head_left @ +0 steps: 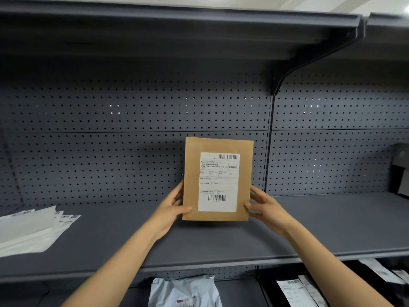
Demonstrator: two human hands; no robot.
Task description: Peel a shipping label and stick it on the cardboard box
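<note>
A flat brown cardboard box (192, 178) is held upright above the grey shelf (321, 222), its broad face toward me. A white shipping label (218, 185) with two barcodes lies flat on that face. My left hand (174, 204) grips the box's lower left edge, thumb on the front. My right hand (263, 206) grips the lower right edge the same way. The box's back and the fingers behind it are hidden.
A stack of white label sheets (28, 231) lies at the shelf's left end. A grey pegboard wall (132, 120) stands behind, with an upper shelf overhead. Below are a grey poly mailer (186, 291) and labelled black parcels (294, 289). A dark object (400, 167) sits far right.
</note>
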